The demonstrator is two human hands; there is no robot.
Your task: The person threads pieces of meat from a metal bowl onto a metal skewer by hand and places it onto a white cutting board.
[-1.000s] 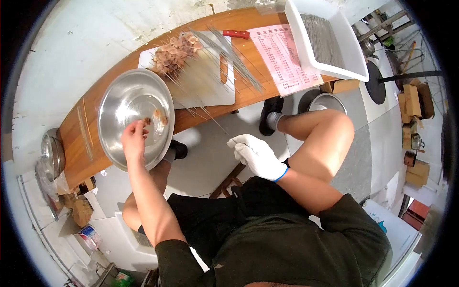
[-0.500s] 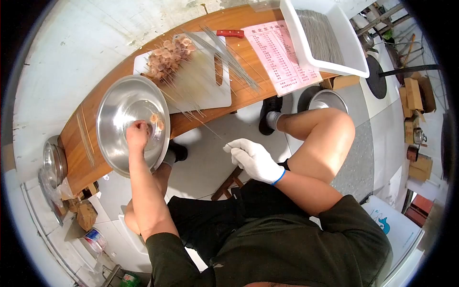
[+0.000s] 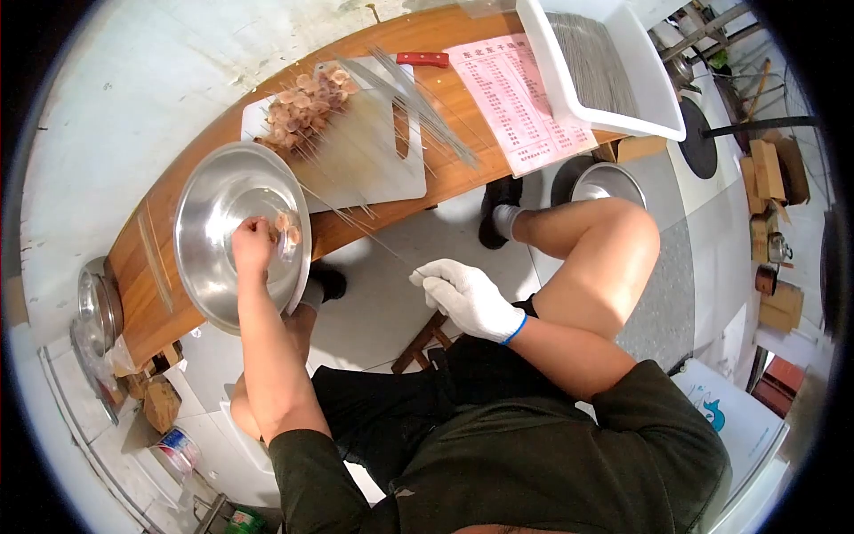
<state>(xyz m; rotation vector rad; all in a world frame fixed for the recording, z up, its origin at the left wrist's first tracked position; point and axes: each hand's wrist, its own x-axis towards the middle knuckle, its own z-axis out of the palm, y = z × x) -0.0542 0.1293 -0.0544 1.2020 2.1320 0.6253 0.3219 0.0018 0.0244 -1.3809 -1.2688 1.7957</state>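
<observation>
The heading [image 3: 487, 51] on the pink sheet [image 3: 532, 133] starts with 3 characters, "东北东"; its smaller rows are unreadable. A blue whale-like mark [image 3: 714, 413] stands on the white surface [image 3: 743, 445].

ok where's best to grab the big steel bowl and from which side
Probably by the rim, coming from the person's left: the bowl is wide and round with an exposed edge and no handle in view. That side adjoins bare table, while skewers and the cutting board crowd its right. A second hand could support the near rim.
</observation>
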